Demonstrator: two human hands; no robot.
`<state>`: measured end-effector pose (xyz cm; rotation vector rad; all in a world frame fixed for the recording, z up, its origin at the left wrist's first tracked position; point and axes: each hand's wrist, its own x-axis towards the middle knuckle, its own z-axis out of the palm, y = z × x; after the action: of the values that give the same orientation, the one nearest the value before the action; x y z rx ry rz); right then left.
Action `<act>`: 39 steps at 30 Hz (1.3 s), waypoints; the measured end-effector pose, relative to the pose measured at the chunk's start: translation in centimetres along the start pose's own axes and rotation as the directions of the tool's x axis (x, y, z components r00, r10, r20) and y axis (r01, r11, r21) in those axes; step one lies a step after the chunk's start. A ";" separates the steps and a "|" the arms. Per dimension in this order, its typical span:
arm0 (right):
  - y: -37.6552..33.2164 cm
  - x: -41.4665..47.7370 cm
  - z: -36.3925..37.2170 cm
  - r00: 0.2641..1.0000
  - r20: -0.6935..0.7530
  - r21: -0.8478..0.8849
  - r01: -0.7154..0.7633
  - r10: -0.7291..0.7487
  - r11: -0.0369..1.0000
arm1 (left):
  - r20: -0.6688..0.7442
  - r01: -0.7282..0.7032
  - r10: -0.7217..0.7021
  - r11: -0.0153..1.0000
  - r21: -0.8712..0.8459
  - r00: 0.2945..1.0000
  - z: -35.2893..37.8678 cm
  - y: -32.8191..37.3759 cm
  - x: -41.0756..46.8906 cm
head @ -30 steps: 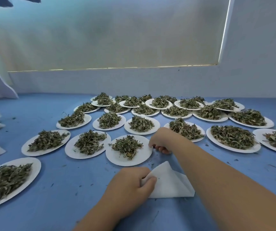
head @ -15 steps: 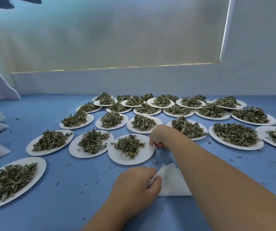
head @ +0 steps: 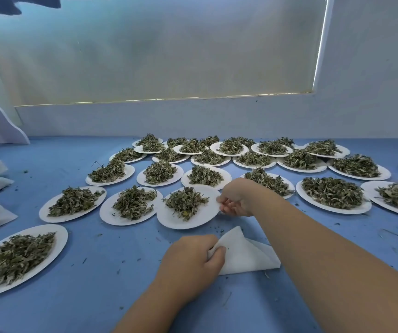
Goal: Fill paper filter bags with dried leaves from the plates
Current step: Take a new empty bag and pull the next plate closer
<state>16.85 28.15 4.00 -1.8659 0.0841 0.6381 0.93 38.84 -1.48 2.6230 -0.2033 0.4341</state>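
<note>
My left hand pinches a corner of the paper filter bag, which lies on the bench toward its near edge. Just beyond, my right hand pinches the rim of the nearest plate. Tipped, that thin rim could buckle and scatter its loose dried leaves. I can't tell whether the bag's mouth is open.

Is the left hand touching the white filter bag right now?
Touching. The head view shows the left hand pinching the left edge of the filter bag, with its thumb pressed over the lifted paper.
</note>
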 end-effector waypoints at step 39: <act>12.3 -11.3 -20.5 0.994 0.102 -0.236 0.000 0.024 0.972 | -0.093 0.211 -0.273 0.882 -0.421 0.957 -4.6 4.7 9.5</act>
<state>10.81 2.47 3.83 -2.0570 -0.0511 0.7806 7.64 36.27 7.61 2.1571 0.0811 0.4447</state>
